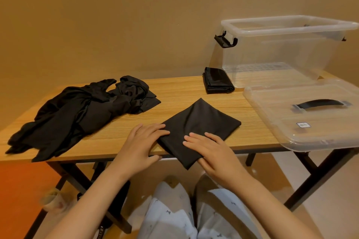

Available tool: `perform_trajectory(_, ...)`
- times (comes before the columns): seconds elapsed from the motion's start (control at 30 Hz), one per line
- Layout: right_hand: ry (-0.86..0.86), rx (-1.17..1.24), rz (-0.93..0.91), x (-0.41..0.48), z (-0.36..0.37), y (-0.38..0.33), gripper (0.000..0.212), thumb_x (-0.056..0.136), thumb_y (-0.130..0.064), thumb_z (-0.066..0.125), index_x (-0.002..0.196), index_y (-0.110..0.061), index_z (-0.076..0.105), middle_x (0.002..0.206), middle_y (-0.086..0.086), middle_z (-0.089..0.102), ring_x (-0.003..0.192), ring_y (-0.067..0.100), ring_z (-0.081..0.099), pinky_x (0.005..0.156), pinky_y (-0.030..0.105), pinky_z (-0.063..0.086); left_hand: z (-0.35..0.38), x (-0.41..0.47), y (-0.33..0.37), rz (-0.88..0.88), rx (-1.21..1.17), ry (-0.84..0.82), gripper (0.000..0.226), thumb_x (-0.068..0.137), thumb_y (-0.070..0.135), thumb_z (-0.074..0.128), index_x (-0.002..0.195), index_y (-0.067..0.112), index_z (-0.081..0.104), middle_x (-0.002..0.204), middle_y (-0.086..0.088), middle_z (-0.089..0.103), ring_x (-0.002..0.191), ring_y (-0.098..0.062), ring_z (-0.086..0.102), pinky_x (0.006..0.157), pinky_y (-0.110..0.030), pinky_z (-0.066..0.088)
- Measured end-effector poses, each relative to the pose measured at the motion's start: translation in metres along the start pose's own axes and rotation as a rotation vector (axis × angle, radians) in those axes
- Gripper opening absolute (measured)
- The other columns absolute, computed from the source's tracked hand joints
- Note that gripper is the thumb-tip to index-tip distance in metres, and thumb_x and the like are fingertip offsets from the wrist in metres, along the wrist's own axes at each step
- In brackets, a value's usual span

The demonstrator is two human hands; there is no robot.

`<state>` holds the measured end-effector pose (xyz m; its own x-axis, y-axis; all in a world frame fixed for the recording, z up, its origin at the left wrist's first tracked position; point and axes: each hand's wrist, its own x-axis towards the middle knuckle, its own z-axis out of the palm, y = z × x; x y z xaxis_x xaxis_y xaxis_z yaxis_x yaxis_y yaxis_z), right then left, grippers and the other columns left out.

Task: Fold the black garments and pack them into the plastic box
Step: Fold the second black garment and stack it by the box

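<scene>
A folded black garment (200, 124) lies on the wooden table (174, 91), one corner hanging over the near edge. My left hand (139, 145) rests flat at its left edge, fingertips touching the cloth. My right hand (211, 151) presses flat on its near right part. A heap of unfolded black garments (77, 112) lies on the table's left half. A small folded black garment (217, 82) sits next to the clear plastic box (281, 50), which stands with no lid at the back right and nothing inside.
The box's clear lid (303, 114) with a black handle lies on the table's right end, overhanging the edge. A wall runs right behind the table. Black folding legs (310, 176) stand under the table, with my knees between them.
</scene>
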<state>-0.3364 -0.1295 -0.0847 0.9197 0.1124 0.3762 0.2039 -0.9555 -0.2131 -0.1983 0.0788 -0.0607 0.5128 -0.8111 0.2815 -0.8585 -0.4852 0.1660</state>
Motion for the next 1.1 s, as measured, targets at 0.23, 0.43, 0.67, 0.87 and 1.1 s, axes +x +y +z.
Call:
perform_trajectory(0.23,0.035,0.493,0.184,-0.03,-0.031,0.023,0.046,0.095,-0.022,0.033,0.129,-0.044,0.055,0.138,-0.028,0.049,0.135,-0.008,0.034,0.116,0.021,0.021,0.009,-0.014,0.011,0.065,-0.132,0.152,0.036,0.082,0.032,0.061,0.117,0.035,0.059,0.112,0.021,0.054,0.11,-0.001,0.045,0.092,-0.019,0.032)
perform_trajectory(0.43,0.157,0.779,0.305,-0.035,-0.047,0.029,0.037,0.101,-0.011,0.044,0.114,-0.035,0.069,0.116,-0.016,0.067,0.116,0.004,0.057,0.098,0.022,0.044,-0.005,-0.001,0.033,-0.079,-0.601,0.141,0.025,0.086,0.022,0.068,0.109,0.032,0.066,0.115,0.023,0.058,0.117,0.004,0.047,0.098,-0.011,0.036)
perform_trajectory(0.67,0.382,0.885,0.565,-0.003,-0.062,0.041,0.023,0.098,-0.011,0.048,0.107,-0.021,0.067,0.096,-0.005,0.069,0.095,0.008,0.063,0.078,0.023,0.052,-0.024,0.075,0.058,-0.277,-1.005,0.1,0.019,0.099,0.014,0.05,0.114,0.02,0.06,0.108,0.007,0.069,0.102,-0.001,0.063,0.078,-0.013,0.051)
perform_trajectory(0.87,0.29,0.59,0.917,0.024,-0.06,0.057,0.046,0.094,-0.019,0.059,0.135,-0.019,0.04,0.082,0.005,0.061,0.078,0.014,0.06,0.065,0.027,0.048,0.006,0.109,0.047,-0.496,-0.685,0.026,0.024,0.094,0.03,0.061,0.117,0.023,0.055,0.074,-0.005,0.066,0.078,-0.016,0.066,0.069,-0.028,0.05)
perform_trajectory(1.1,0.309,0.389,0.875,0.019,-0.062,0.049,0.031,0.094,-0.017,0.055,0.122,-0.024,0.043,0.075,0.0,0.059,0.069,0.012,0.06,0.066,0.036,0.053,0.018,0.111,0.041,-0.47,-0.64,0.102,0.025,0.092,0.031,0.064,0.114,0.027,0.055,0.069,-0.003,0.063,0.075,-0.012,0.064,0.071,-0.023,0.046)
